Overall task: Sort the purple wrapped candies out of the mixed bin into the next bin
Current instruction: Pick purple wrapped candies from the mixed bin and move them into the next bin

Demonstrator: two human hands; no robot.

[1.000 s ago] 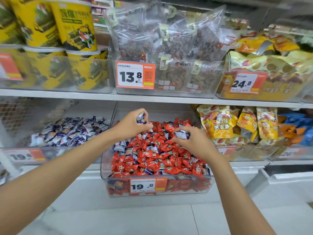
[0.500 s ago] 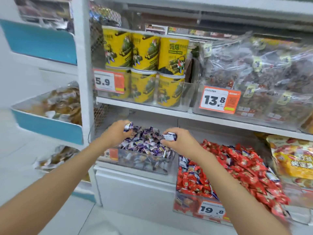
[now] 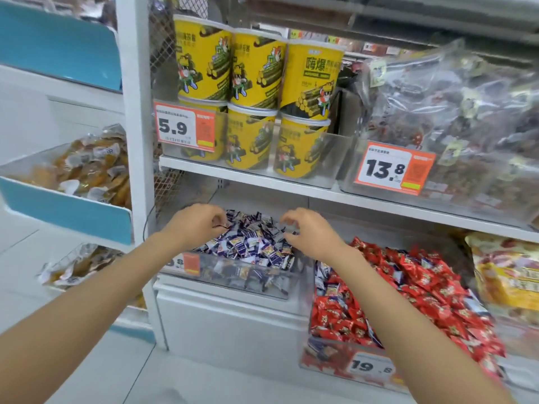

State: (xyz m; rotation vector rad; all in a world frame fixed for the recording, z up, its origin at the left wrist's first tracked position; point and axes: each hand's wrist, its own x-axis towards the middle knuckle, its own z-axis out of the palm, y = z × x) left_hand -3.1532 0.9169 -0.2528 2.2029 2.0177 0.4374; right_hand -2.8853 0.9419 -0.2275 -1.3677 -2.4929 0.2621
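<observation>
Two hands hover over the next bin [image 3: 221, 274], heaped just beneath them with purple candies [image 3: 248, 243]. The left hand [image 3: 198, 225] curls its fingertips together, on a wrapper or not I cannot tell, and the right hand [image 3: 309, 233] is loosely curled and holds nothing. More purple ones sit in the mixed bin [image 3: 320, 354], right of the right hand. They look light, crinkly and slippery, probably best pinched by a crimped end.

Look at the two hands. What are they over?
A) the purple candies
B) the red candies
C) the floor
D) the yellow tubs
A: the left hand and the right hand are both above the purple candies; the red candies lie off to the right.
</observation>
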